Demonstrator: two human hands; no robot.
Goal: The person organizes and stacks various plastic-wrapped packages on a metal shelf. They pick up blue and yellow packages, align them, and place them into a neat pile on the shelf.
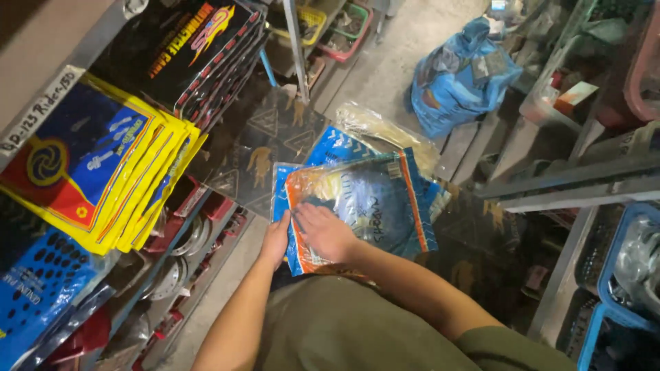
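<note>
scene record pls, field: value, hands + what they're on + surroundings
setting: narrow aisle between storage shelves, seen from above
left hand: grips the left edge of the packet stack
right hand: lies flat on the top packet
top packet: flat clear plastic with orange and blue border, dark round part inside
packet stack: more flat blue packets beneath, fanned out
left shelf: yellow-blue packets, black packets above
floor: blue plastic bag
right: blue crate
</note>
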